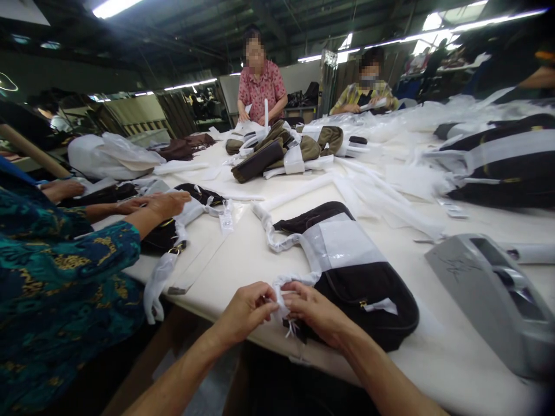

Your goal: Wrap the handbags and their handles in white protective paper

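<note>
Holding the black bag's [381, 286] wrapped strap [306, 278] with left hand [249, 308] and right hand [315, 310]

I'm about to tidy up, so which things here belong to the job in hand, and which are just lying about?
Job in hand: front black bag, its white-wrapped strap, white band across it.

Apparently lying about: olive bags, grey device, brown pile, far-right black bag.

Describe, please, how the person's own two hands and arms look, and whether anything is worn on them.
The left hand and the right hand are both bare, without gloves. The forearms are bare too, as far as they show: no sleeve, watch or bracelet is visible. Some fingers are partly hidden, so I cannot rule out a ring.
</note>
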### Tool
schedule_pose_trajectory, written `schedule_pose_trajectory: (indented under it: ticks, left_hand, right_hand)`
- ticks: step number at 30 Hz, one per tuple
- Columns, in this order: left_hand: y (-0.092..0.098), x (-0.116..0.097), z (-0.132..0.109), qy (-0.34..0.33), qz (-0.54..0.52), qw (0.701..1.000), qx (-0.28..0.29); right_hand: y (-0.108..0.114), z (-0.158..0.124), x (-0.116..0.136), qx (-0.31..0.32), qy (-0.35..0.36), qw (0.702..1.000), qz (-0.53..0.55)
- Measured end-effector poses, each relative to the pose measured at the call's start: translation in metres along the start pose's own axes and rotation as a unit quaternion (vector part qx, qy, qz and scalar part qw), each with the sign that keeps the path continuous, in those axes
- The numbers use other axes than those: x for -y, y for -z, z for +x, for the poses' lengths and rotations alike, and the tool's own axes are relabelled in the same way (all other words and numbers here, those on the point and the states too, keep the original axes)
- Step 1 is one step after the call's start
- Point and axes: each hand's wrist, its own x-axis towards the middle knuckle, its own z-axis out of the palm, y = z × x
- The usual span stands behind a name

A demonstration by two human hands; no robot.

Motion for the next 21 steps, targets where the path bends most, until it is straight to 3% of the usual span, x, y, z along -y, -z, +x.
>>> schedule_pose_trajectory:
  ticks: [7,13,15,18,21]
  left_hand:
    - [-0.002,0.005,0.005,0.034,-0.143,0.989,0.018]
    - [0.006,-0.002,0.008,0.025,-0.031,0.998,0.046]
    - [0.008,-0.004,0.008,0.008,0.017,0.999,0.038]
    - [0.01,-0.001,0.006,-0.014,0.056,0.998,0.018]
    - [0.01,0.004,0.005,-0.012,0.01,1.0,0.027]
  right_hand:
    - [0.007,0.001,0.002,0.045,-0.01,0.999,0.025]
    - [-0.006,0.004,-0.005,-0.043,0.054,0.992,-0.105]
    - [-0.01,0.005,-0.008,-0.1,0.099,0.969,-0.204]
    - [-0.015,0.006,-0.014,-0.172,0.17,0.906,-0.348]
    - [-0.018,0.007,-0.024,-0.198,0.197,0.865,-0.416]
